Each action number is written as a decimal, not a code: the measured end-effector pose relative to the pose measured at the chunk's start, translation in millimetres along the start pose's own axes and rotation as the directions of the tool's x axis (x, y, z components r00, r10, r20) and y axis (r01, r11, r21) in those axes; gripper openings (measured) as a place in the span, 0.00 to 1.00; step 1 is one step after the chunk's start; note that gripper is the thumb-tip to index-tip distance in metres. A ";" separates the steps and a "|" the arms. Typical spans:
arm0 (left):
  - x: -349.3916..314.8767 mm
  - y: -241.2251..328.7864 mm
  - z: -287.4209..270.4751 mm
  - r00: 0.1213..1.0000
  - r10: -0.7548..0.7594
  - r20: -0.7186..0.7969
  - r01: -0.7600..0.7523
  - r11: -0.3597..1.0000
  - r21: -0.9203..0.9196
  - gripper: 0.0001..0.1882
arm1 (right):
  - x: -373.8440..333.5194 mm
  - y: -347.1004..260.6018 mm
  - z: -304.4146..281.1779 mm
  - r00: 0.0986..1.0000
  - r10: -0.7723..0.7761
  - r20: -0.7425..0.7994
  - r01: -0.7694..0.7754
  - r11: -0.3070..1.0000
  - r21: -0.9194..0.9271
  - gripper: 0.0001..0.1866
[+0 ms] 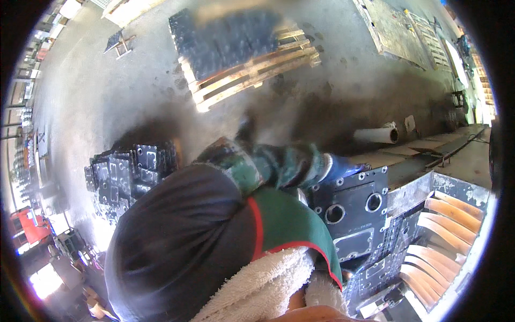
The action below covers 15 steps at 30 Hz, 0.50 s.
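My left arm, in a dark green patterned sleeve, bends across in front of me. The left hand (pixel 343 166), in a blue glove, grips the far edge of a black metal plate (pixel 348 206). Two large round holes, a rectangular cutout and small bolt holes run through the plate, which looks tilted. More dark plates (pixel 378 271) with cutouts lie just below it, beside a light-framed bin. My right hand is not visible; my green and black shirt (pixel 292 220) and a white towel (pixel 268 279) block part of the view.
To the left stands a stack of black plates (pixel 120 177). Ahead, a wooden pallet (pixel 257 72) bears a dark load. A pale tube (pixel 375 135) lies at the right, near a light-framed bin (pixel 410 193) with curved brown strips (pixel 448 231). A small stand (pixel 122 47) sits far left.
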<state>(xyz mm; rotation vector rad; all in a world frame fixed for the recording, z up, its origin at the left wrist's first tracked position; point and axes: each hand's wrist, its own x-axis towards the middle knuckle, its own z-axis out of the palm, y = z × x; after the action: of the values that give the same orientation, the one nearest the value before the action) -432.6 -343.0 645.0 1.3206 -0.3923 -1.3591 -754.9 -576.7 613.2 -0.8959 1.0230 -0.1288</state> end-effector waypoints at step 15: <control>-49.4 51.6 -262.7 0.860 0.500 -0.103 -0.452 0.839 0.303 0.34 | 123.3 -36.5 318.3 0.867 -0.041 0.496 0.004 0.997 0.075 0.28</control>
<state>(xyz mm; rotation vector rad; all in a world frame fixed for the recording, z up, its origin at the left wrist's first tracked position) -201.5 -200.0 628.4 1.4309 -0.7510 -0.7754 -427.6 -473.6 621.3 -0.8170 0.5193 0.0480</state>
